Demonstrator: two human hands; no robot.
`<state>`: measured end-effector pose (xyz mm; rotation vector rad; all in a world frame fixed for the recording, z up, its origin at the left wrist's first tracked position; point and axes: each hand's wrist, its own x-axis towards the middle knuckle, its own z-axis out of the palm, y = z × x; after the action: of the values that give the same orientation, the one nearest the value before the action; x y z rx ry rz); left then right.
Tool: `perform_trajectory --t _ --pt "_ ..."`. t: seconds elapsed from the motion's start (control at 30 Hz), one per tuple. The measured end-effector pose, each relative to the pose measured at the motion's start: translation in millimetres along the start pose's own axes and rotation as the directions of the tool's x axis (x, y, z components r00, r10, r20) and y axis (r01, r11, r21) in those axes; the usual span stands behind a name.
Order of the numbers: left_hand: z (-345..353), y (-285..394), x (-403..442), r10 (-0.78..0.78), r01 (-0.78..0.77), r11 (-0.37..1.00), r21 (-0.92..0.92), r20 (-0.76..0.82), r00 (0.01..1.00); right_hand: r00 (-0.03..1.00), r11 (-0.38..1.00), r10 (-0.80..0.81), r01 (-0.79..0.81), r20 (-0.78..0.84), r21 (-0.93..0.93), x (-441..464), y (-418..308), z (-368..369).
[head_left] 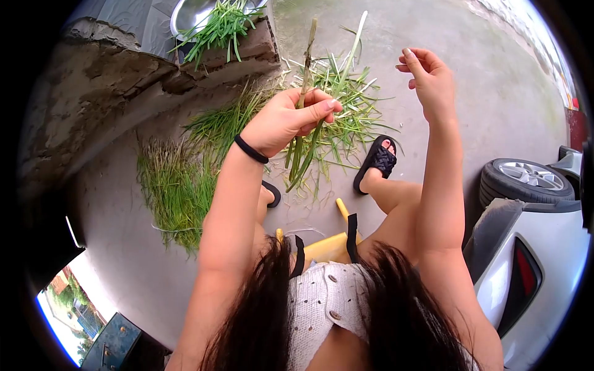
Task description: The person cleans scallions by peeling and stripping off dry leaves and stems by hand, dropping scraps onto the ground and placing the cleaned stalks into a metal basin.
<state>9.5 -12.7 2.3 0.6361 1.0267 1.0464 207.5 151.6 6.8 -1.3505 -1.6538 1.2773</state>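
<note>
My left hand (296, 117), a black band at its wrist, is closed around a long leafy green stalk (306, 59), perhaps a chive or green garlic. A brown, withered sheath covers its upper end, and flat green leaves hang below the fist. A paler white-green stalk (356, 46) rises beside the fingertips; I cannot tell if it is held too. Raised to the right, my right hand (430, 77) has thumb and forefinger pinched, the other fingers curled; anything between them is too small to make out. Below the hands lies a loose heap of cut greens (349, 111).
Uncut greens (176, 191) lie on the concrete at left. A metal bowl (195, 18) with trimmed greens (223, 28) stands on a rough ledge (260, 46). A yellow stool (325, 247) is beneath me. At right are a wheel (526, 179) and a silver car bumper (544, 247).
</note>
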Motion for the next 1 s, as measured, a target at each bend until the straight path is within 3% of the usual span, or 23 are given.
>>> perform_trajectory --t 0.13,0.2,0.33,0.37,0.5,0.77,1.0 --pt "3.9 -1.5 4.2 -0.01 0.011 0.999 0.03 -0.04 0.999 0.867 0.936 0.136 -0.271 0.48 0.225 -26.0 -26.7 21.1" --pt "6.3 -4.0 6.2 -0.012 0.014 0.999 0.038 -0.039 0.999 0.84 0.968 0.063 -0.182 0.539 0.171 -36.9 -27.4 34.6" --pt "13.0 -4.9 7.7 0.008 -0.004 0.998 0.058 -0.078 0.997 0.819 0.97 -0.013 -0.129 0.574 0.206 -44.1 -29.8 39.3" --pt "14.5 -5.1 7.9 0.032 -0.025 0.997 0.073 -0.097 0.995 0.822 0.963 0.037 -0.18 0.568 0.198 -46.6 -32.7 40.2" --pt "15.2 -7.4 9.0 0.116 -0.094 0.984 0.151 -0.147 0.982 0.878 0.986 0.046 -0.117 0.476 0.119 -49.6 -23.2 44.6" --pt "5.4 -5.8 8.3 0.054 -0.054 0.999 0.005 -0.095 0.994 0.877 0.946 0.0 -0.156 0.481 0.286 -47.7 -21.7 45.8" --pt "0.3 -4.3 5.0 0.033 -0.037 0.995 -0.09 -0.043 0.999 0.836 0.939 -0.123 -0.077 0.535 0.336 -45.6 -20.9 46.1"
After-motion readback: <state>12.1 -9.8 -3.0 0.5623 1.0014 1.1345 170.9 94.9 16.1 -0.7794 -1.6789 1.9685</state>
